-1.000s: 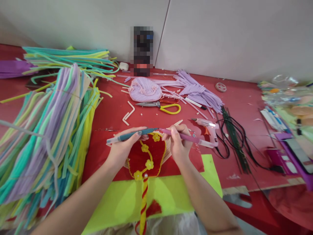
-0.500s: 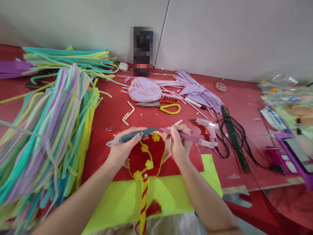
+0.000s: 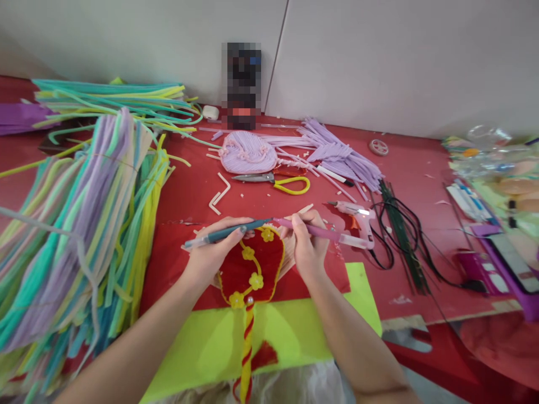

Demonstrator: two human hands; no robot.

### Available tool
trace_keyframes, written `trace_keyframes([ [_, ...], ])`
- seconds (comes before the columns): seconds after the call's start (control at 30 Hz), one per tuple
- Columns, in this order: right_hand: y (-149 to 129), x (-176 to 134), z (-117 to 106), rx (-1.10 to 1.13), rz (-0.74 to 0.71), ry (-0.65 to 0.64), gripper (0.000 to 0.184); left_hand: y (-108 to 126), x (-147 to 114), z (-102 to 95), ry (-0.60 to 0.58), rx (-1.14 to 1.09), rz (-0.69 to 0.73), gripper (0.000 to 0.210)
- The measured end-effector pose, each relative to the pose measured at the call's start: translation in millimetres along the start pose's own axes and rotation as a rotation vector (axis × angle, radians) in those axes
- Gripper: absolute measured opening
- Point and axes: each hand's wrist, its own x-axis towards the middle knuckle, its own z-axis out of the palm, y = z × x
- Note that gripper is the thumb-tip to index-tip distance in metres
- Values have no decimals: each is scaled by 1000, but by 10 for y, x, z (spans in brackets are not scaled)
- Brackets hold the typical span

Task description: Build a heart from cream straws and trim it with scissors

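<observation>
Between the fingers of my left hand (image 3: 219,241) lies a dark teal pen (image 3: 223,232), its clear end toward the left. A purple-pink pen (image 3: 322,230) is gripped in my right hand (image 3: 309,241). The pens' inner ends almost meet; I cannot tell whether they touch. Below them rests a red fan-shaped piece (image 3: 236,269) edged in yellow, with yellow flowers and a pearl on it. Its handle (image 3: 246,359), wrapped in yellow and red, points toward me. Pale sticks show under its right side, and my hands cover part of its upper edge.
Pipe cleaners (image 3: 84,224) in bundles fill the left. Yellow-handled scissors (image 3: 290,184) and a lilac fan (image 3: 248,152) lie beyond my hands. A glue gun (image 3: 356,216) with a black cord sits at right, near dark green stems (image 3: 402,247). A lime sheet (image 3: 202,342) lies in front.
The view has shifted very slightly. Both hands keep the same hold on their pens, and the fan piece stays in place.
</observation>
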Motion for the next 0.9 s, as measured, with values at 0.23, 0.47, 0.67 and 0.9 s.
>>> trace_keyframes([
  [0.23, 22, -188, -643, 31, 128, 249, 21, 45, -12, -5, -5, 131, 1, 21],
  [0.47, 126, -649, -1046, -266, 340, 125, 28, 32, -35, 23, -53, 374, 85, 18],
  [0.67, 116, -625, -1008, -445, 266, 112, 31, -15, -8, 6, -57, 402, 116, 20],
  [0.9, 17, -736, -982, -688, 77, 125, 24, 0, -15, 14, -59, 426, 102, 22],
])
